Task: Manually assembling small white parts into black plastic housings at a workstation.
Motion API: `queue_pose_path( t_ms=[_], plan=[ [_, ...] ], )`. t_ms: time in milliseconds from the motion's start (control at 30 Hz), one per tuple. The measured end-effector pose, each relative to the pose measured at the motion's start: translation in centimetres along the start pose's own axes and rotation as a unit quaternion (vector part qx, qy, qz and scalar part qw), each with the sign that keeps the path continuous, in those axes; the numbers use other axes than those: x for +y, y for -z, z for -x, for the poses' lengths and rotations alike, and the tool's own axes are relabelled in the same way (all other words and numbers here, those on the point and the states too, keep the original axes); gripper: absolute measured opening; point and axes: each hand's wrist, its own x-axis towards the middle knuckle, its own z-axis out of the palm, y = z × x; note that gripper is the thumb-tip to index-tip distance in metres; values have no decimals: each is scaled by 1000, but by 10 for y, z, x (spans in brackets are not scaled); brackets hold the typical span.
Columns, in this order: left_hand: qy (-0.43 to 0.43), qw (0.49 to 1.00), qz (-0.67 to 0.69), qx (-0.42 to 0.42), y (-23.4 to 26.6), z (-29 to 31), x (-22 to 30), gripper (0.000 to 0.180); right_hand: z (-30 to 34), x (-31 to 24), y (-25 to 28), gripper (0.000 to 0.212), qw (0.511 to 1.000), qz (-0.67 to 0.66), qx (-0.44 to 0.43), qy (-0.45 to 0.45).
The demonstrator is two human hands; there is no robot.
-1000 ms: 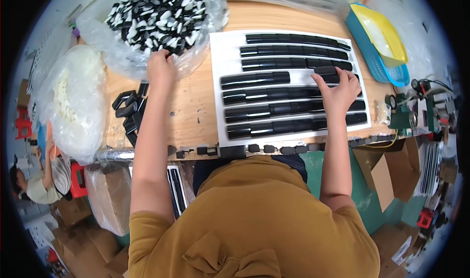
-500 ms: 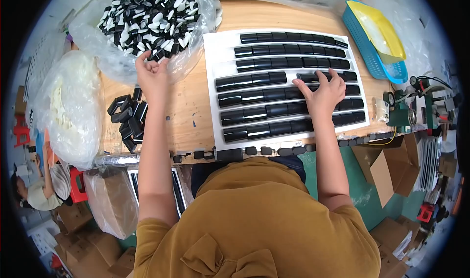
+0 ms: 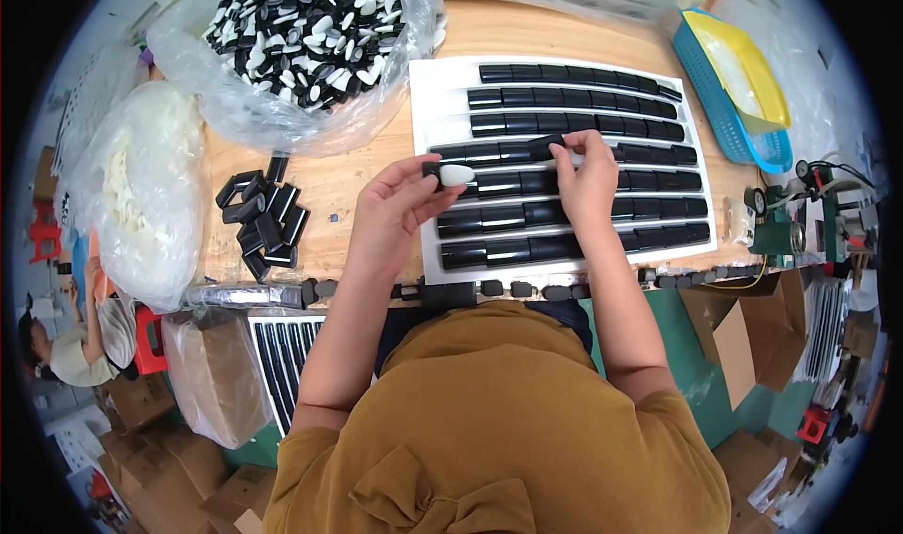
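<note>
Between the thumb and fingers of my left hand (image 3: 393,212) is a small black piece with a white oval tip (image 3: 457,175), held over the left side of the white tray (image 3: 442,78). My right hand (image 3: 590,184) pinches a black block (image 3: 546,147) at the fourth row of the tray, its thumb and fingers closed on the block's right end. Rows of glossy black blocks (image 3: 574,123) fill the tray, several per row. Whether the pinched block is fully clear of its row, I cannot tell.
Far left, an open clear plastic bag (image 3: 282,137) holds many black and white oval pieces. Loose black blocks (image 3: 265,222) lie heaped left of the tray. A blue basket (image 3: 720,111) with a yellow one stands back right. Gauges and fittings (image 3: 781,219) sit at the right edge.
My left hand has moved from the bag rightward to the tray, now with a white-tipped piece. My right hand has shifted slightly left and now pinches the block, lifting its left end.
</note>
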Motion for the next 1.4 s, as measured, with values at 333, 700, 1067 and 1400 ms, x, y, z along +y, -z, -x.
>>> queue_pose_path(
  t_ms=[333, 700, 1067, 1400],
  plan=[
    [17, 1000, -13, -21, -16, 14, -5, 26, 14, -68, 55, 17, 829, -525, -116, -154],
    [9, 998, -36, -57, -28, 22, -4, 24, 20, -81, 62, 16, 811, -551, -164, -113],
    [3, 993, -55, -107, -37, 31, 11, 57, 19, -90, 71, 76, 897, -363, -236, 82],
    [-117, 952, -208, -192, -39, 34, 25, 72, 17, -80, 76, 82, 802, -513, -304, 45]
  ],
)
